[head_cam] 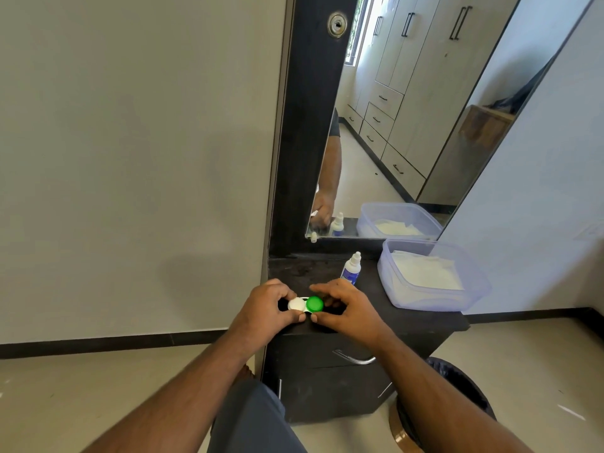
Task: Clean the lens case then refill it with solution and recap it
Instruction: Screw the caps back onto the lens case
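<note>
A lens case (305, 304) with one white cap (296, 304) and one green cap (315, 304) is held over the near left part of the black dresser top (421, 317). My left hand (269, 305) grips the white-cap end with curled fingers and thumb. My right hand (343, 305) pinches the green-cap end, thumb below and fingers above. Both caps sit on the case. A small white solution bottle (351, 268) with a blue label stands upright just behind my right hand.
A clear plastic tub (431, 279) holding white tissues sits at the right of the dresser top. A mirror (392, 125) rises behind it. A drawer handle (354, 358) shows below. A dark round stool (457, 397) stands on the floor at the lower right.
</note>
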### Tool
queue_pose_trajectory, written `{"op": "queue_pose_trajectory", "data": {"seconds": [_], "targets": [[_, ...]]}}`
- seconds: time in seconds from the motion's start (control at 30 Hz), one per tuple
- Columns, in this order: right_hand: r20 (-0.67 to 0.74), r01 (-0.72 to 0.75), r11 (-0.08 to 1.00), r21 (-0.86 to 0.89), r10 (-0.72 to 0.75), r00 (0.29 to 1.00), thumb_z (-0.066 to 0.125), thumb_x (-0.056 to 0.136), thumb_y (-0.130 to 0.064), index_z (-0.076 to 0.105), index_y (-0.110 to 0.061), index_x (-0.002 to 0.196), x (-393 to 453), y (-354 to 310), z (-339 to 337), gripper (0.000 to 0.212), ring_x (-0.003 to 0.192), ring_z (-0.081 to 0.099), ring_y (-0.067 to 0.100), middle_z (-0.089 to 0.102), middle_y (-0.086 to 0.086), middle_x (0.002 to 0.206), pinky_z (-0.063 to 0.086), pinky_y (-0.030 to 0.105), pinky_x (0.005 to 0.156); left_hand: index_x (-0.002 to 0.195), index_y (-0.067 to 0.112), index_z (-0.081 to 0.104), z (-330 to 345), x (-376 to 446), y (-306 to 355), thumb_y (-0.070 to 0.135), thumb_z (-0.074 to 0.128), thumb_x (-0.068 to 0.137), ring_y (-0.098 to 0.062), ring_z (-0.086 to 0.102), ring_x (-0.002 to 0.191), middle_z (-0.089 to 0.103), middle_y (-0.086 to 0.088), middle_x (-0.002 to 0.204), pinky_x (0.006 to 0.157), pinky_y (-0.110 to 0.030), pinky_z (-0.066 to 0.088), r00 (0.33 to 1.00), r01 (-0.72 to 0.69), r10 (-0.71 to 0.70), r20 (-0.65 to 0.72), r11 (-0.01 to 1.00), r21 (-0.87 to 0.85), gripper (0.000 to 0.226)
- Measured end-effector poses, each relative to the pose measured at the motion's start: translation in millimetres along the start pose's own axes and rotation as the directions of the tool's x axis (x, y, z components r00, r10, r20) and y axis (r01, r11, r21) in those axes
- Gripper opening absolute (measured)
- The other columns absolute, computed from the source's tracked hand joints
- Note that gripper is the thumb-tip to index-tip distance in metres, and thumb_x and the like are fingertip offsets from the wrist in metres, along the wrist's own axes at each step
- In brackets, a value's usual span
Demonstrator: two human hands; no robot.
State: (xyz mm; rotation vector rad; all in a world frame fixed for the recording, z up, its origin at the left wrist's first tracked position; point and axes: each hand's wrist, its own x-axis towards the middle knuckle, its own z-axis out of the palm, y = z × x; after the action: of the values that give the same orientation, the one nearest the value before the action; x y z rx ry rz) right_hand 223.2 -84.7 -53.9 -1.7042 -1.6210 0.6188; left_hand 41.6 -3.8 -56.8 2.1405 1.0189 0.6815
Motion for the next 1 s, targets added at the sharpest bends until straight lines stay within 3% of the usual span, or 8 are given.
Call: {"op": "queue_pose_trajectory", "data": {"seconds": [0.1,0.23,0.37,0.53,0.7,0.87,1.0], "targets": [[0.065,-0.024,0.999,0.030,0.022,0.998,0.072,0.081,-0.014,0.059,-0.033,0.123,2,0,-4,0.049,0.097,0.056,0.001,0.059,-0.017,0.113,0.047,0.016,0.084,0.100,0.017,0.071,-1,0,1,0.029,0.081,0.070,-0.010,0.056,0.092,0.061,0.004,0.100,0.083,-0.032,0.050,1.000,-0.003,0.003,0.003,1.000,0.010,0.034],[-0.024,-0.035,0.996,-0.081,0.033,0.999,0.077,0.076,-0.025,0.062,-0.029,0.120,3,-3,5,0.047,0.087,0.054,0.004,0.056,-0.010,0.100,0.044,0.017,0.076,0.099,0.017,0.071,0,0,2,0.028,0.080,0.070,-0.009,0.056,0.090,0.061,0.004,0.098,0.082,-0.031,0.051,1.000,-0.009,0.009,-0.001,1.000,0.016,0.032],[0.086,-0.016,0.999,-0.052,0.020,0.996,0.070,0.082,-0.016,0.059,-0.028,0.124,3,-4,-5,0.045,0.092,0.054,0.006,0.053,-0.012,0.111,0.045,0.012,0.081,0.099,0.018,0.071,-1,0,1,0.029,0.081,0.070,-0.008,0.056,0.092,0.061,0.005,0.100,0.083,-0.029,0.050,1.000,-0.001,0.001,0.010,1.000,0.020,0.033],[0.143,-0.013,0.986,-0.165,0.037,0.989,0.063,0.089,-0.016,0.057,-0.026,0.127,5,-7,-5,0.040,0.102,0.052,0.006,0.051,-0.011,0.114,0.041,0.010,0.084,0.099,0.017,0.070,0,0,0,0.029,0.081,0.070,-0.009,0.056,0.092,0.061,0.005,0.100,0.082,-0.030,0.051,1.000,0.014,-0.014,0.004,1.000,0.015,0.034],[0.028,-0.029,0.970,-0.240,0.036,0.999,0.060,0.091,-0.020,0.055,-0.023,0.129,-1,-8,8,0.039,0.100,0.049,0.001,0.050,-0.011,0.114,0.037,0.008,0.083,0.098,0.017,0.071,2,2,-1,0.029,0.082,0.069,-0.009,0.057,0.090,0.061,0.004,0.098,0.082,-0.031,0.051,1.000,0.009,-0.009,0.009,1.000,0.021,0.033],[-0.104,-0.057,0.943,-0.328,0.023,0.994,0.058,0.091,-0.022,0.052,-0.021,0.132,-4,-8,24,0.041,0.108,0.044,0.005,0.051,-0.005,0.118,0.036,0.017,0.095,0.098,0.015,0.071,2,3,-1,0.027,0.081,0.070,-0.010,0.057,0.089,0.061,0.003,0.097,0.080,-0.030,0.051,1.000,-0.010,0.010,0.003,1.000,0.022,0.033],[-0.105,-0.071,0.936,-0.344,0.037,0.994,0.057,0.092,-0.023,0.050,-0.020,0.134,-7,-10,26,0.042,0.109,0.044,0.007,0.051,-0.003,0.118,0.036,0.019,0.096,0.096,0.016,0.070,1,1,-1,0.027,0.081,0.069,-0.009,0.056,0.087,0.060,0.004,0.095,0.077,-0.028,0.050,0.999,-0.018,0.017,0.031,1.000,0.019,0.031]]}}
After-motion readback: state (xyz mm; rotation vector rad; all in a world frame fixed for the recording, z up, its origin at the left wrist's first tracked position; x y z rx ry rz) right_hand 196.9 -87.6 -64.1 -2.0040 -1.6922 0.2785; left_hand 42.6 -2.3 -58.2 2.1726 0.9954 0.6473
